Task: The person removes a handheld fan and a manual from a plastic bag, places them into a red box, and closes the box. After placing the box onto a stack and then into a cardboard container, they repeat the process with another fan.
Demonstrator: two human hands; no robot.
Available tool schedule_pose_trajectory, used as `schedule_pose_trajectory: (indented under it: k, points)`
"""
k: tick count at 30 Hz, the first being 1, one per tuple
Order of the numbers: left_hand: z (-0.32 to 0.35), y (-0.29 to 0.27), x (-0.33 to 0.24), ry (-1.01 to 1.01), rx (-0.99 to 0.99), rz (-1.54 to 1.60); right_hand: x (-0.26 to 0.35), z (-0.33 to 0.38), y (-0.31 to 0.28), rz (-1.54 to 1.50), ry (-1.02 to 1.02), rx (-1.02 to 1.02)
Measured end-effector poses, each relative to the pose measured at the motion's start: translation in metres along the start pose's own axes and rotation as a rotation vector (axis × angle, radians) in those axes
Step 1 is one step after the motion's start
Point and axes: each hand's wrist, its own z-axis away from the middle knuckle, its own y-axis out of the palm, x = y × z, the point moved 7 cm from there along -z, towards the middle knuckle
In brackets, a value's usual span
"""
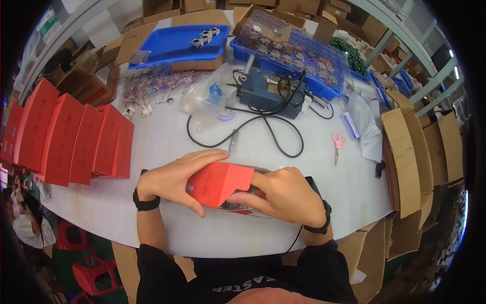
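Observation:
A red cardboard box (208,185) lies on the white table in front of me, its raised end flap toward the right. My left hand (174,177) grips the box from the left, thumb on the near side and fingers over the far side. My right hand (288,195) reaches in at the box's open part, thumb and fingers curled in behind the flap. Dark and clear material shows by the right thumb, but what those fingertips hold is hidden. A metal strip (233,143) lies just beyond the left hand.
Several red boxes (63,137) stand in a row at the left. Pink scissors (337,146) lie at the right. Beyond my hands are a dark machine (271,93) with a looping black cable (273,137), a plastic bag (205,96) and a blue tray (172,43). Open cartons (400,152) border the right edge.

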Motion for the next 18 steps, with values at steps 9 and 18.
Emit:
schedule_pose_trajectory:
  k: [9, 18]
  points:
    - [0.003, 0.017, 0.043, -0.264, 0.247, 0.402, 0.005, 0.000, 0.002, -0.083, -0.116, -0.031]
    - [0.007, 0.015, 0.026, -0.075, 0.199, 0.154, 0.005, -0.005, 0.009, -0.201, -0.114, 0.173]
